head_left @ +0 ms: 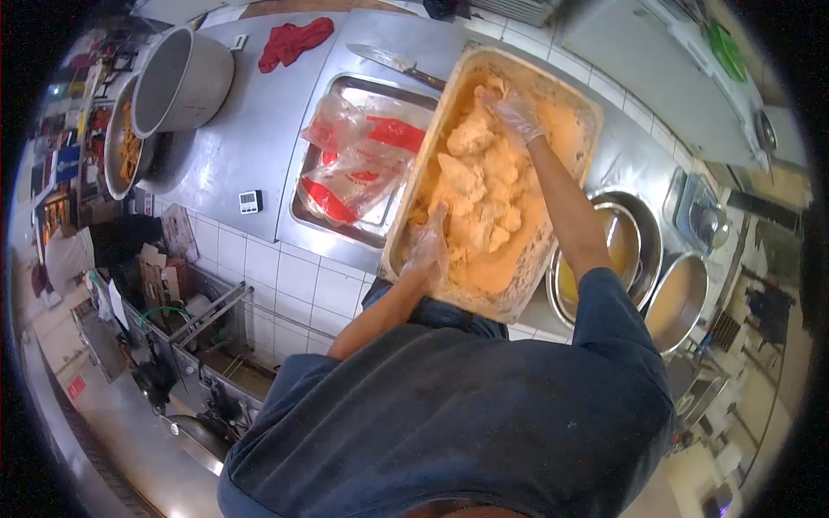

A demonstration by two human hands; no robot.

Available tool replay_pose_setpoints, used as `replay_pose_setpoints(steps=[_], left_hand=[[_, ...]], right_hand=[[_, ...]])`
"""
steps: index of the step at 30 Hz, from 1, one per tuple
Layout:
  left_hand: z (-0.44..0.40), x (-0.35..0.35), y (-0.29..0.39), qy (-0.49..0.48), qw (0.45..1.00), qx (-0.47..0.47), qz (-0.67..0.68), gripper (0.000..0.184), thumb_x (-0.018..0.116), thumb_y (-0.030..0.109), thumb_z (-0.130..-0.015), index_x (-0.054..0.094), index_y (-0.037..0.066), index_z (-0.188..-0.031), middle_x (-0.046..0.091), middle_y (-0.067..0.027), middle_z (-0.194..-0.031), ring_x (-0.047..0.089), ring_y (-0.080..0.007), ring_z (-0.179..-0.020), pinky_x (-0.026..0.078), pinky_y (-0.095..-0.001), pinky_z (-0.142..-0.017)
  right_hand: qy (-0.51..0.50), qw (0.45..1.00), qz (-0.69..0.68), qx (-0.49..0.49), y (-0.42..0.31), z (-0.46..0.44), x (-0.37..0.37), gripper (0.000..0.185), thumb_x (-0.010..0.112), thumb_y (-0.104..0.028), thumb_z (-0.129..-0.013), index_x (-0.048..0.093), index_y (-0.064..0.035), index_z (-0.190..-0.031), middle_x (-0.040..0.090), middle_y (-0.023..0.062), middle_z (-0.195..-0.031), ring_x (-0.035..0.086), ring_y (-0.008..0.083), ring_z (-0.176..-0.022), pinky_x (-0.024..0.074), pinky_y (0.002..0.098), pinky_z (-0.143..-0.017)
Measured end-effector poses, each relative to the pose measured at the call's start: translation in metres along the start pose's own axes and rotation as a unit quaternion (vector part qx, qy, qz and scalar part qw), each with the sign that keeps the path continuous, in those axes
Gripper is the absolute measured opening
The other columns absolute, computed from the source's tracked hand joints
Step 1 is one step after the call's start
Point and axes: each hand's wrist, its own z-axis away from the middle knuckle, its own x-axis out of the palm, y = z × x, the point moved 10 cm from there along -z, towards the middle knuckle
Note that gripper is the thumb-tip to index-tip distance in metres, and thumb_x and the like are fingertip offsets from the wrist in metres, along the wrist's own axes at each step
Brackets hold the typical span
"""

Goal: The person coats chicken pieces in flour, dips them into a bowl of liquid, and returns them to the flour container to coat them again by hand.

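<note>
A large pale tub (566,91) holds orange breading flour (492,272) and several lumpy coated pieces, which look like chicken (462,177), heaped in its middle. My right hand (516,116), in a clear plastic glove, reaches into the far end of the tub. Its flour-covered fingers are apart, beside the uppermost pieces. At the near left side, my gloved left hand (427,246) rests in the flour next to the heap. Its thumb stands away from the other fingers, which are partly covered in flour.
Left of the tub, a steel tray (298,164) holds plastic bags with red print (358,173). A knife (380,57) lies behind it. A timer (250,202), red cloth (295,41) and big pot (186,82) stand farther left. Metal bowls (652,233) are at right.
</note>
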Motion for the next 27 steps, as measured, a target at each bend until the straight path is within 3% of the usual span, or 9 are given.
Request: replay_pose_setpoints(steps=[3,4,5,7,8,12,19,22,27], left_hand=[[0.022,-0.041,0.042,-0.027,0.919,0.13,-0.372,0.063,0.043,0.046,-0.103,0.04,0.004,-0.149,0.053,-0.0159,-0.14,0.053,-0.0285,-0.127,0.035,-0.042,-0.115],[0.021,-0.032,0.045,-0.034,0.768,0.166,-0.617,0.063,0.045,0.047,-0.101,0.042,0.004,-0.147,0.055,-0.0147,-0.139,0.054,-0.0271,-0.125,0.037,-0.0413,-0.113],[0.021,-0.022,0.047,-0.019,0.554,0.214,-0.804,0.063,0.048,0.048,-0.1,0.044,0.004,-0.145,0.056,-0.0135,-0.138,0.056,-0.0257,-0.123,0.04,-0.0406,-0.111],[-0.006,-0.026,0.022,0.037,-0.298,0.173,-0.938,0.063,0.06,0.048,-0.095,0.051,0.004,-0.139,0.063,-0.0129,-0.127,0.066,-0.0232,-0.107,0.056,-0.0396,-0.095],[-0.011,-0.028,0.017,0.035,-0.359,0.186,-0.914,0.063,0.061,0.048,-0.095,0.051,0.004,-0.139,0.064,-0.0127,-0.126,0.066,-0.0232,-0.106,0.056,-0.0396,-0.094],[-0.022,-0.048,0.021,0.078,-0.304,0.207,-0.927,0.06,0.063,0.045,-0.094,0.054,0.005,-0.137,0.065,-0.0122,-0.124,0.067,-0.0234,-0.105,0.057,-0.0396,-0.092],[-0.096,-0.04,0.018,0.021,-0.409,0.123,-0.904,0.063,0.065,0.043,-0.093,0.049,0.004,-0.14,0.061,-0.0124,-0.13,0.061,-0.0246,-0.115,0.054,-0.0386,-0.094],[-0.085,-0.058,0.023,0.008,-0.489,0.21,-0.847,0.063,0.074,0.038,-0.087,0.054,0.003,-0.136,0.063,-0.0125,-0.124,0.063,-0.024,-0.109,0.054,-0.0375,-0.089],[-0.057,-0.115,0.023,-0.022,-0.66,0.127,-0.741,0.057,0.075,0.036,-0.086,0.06,0.002,-0.128,0.066,-0.0106,-0.115,0.064,-0.0228,-0.101,0.053,-0.0369,-0.084]], right_hand=[[-0.023,0.996,-0.009,-0.084,-0.011,-0.01,0.03,0.042,0.058,-0.045,-0.095,0.066,-0.0127,-0.121,0.067,0.015,-0.084,0.063,0.0318,-0.068,0.0485,0.0425,-0.059],[-0.046,0.992,0.009,-0.118,-0.02,-0.008,0.032,0.046,0.057,-0.049,-0.095,0.067,-0.0104,-0.119,0.067,0.0167,-0.087,0.063,0.0335,-0.074,0.0492,0.0429,-0.064],[-0.112,0.983,0.046,-0.135,-0.019,-0.005,0.04,0.055,0.055,-0.053,-0.094,0.065,-0.0043,-0.117,0.067,0.021,-0.095,0.064,0.0371,-0.085,0.0509,0.0441,-0.073],[-0.188,0.96,0.099,-0.181,-0.026,0.013,0.043,0.058,0.052,-0.052,-0.096,0.064,0.0007,-0.118,0.067,0.0246,-0.105,0.065,0.0385,-0.096,0.0526,0.045,-0.08],[-0.192,0.952,0.114,-0.208,-0.03,0.02,0.038,0.053,0.05,-0.047,-0.098,0.064,-0.0004,-0.12,0.067,0.024,-0.107,0.066,0.0364,-0.095,0.0526,0.0447,-0.078],[-0.211,0.869,-0.434,-0.111,-0.04,0.054,0.007,0.044,0.051,-0.038,-0.1,0.062,-0.0031,-0.125,0.067,0.0175,-0.107,0.065,0.0288,-0.093,0.0525,0.04,-0.078],[-0.239,0.81,-0.519,0.132,-0.004,0.096,0.03,0.044,0.05,-0.035,-0.101,0.06,-0.0032,-0.129,0.065,0.015,-0.115,0.062,0.0251,-0.101,0.0498,0.0368,-0.085],[-0.235,0.771,-0.554,0.208,0.009,0.132,0.034,0.044,0.05,-0.034,-0.101,0.06,-0.0033,-0.131,0.064,0.0139,-0.118,0.061,0.0235,-0.104,0.0486,0.0354,-0.089],[-0.219,0.729,-0.584,0.283,0.029,0.171,0.041,0.044,0.049,-0.033,-0.102,0.058,-0.0034,-0.134,0.063,0.0121,-0.124,0.059,0.0208,-0.11,0.0467,0.0331,-0.094]])
